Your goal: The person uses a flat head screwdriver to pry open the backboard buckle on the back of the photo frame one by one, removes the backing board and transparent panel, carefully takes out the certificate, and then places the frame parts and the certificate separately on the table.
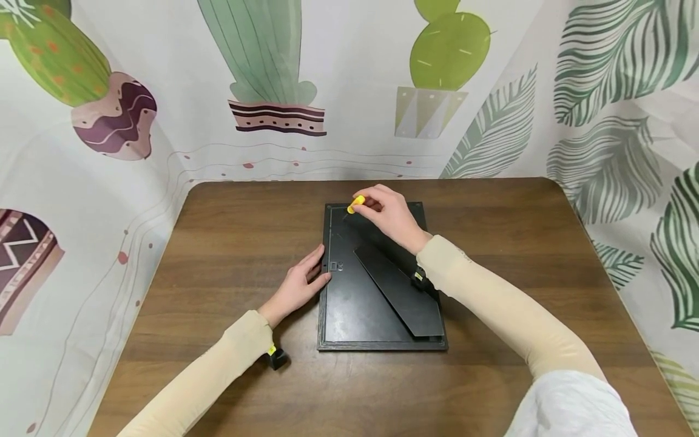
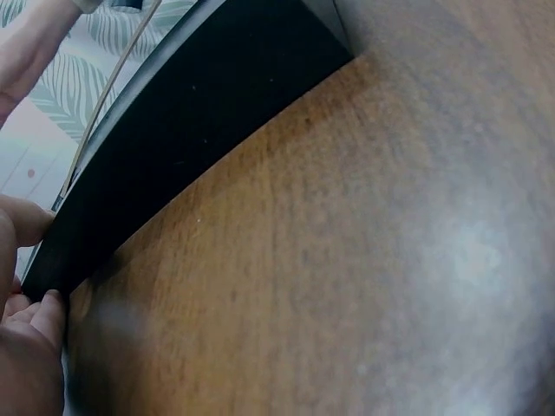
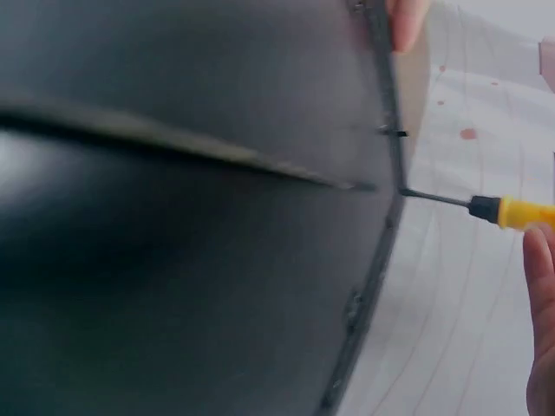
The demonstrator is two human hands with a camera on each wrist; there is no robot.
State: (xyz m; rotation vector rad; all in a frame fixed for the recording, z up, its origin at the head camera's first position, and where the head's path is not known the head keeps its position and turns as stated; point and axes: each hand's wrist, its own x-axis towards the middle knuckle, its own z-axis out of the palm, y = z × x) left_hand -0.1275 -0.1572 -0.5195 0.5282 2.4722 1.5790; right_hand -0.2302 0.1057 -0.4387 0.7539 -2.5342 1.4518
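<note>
1. We have the black rectangular picture frame (image 1: pixel 355 309) lying back-up on the brown wood-grain bench (image 1: pixel 235 243), short ends near and far. Likely back-up because the rim hardware sits on this face.
2. Left grip (image 1: pixel 293 286): spread, fingers extended against the frame's left edge, thumb at the same edge. We read it as a brace, so the frame doesn't slide or twist under the tool.
3. Right grip (image 1: pixel 392 217): pinching the yellow-handled screwdriver with black collar and thin dark shaft (image 3: pixel 525 214) by its handle, thumb against fingers. Looks like a light fingertip hold, better for control than for torque.
4. Tool is over the frame's far-left area, shaft angled down. From the right wrist, the tip appears to meet the rim; we can't confirm contact.
5. Long flat black support leg (image 1: pixel 404 294) runs diagonally over the back toward the near right corner. Probably handy there: it leaves the far-left rim accessible.
6. Back panel: smooth, semi-gloss, soft highlights. Rim: narrow, raised, with small dark tabs (image 3: pixel 354 312) along it. Small square fitting (image 1: pixel 335 266) at the left edge. Side wall: plain, dark, a few specks.
7. Bench: satin finish, glare patch in the left wrist view. Behind it we see white cloth printed with cacti and leaves (image 1: pixel 360 142).
</note>
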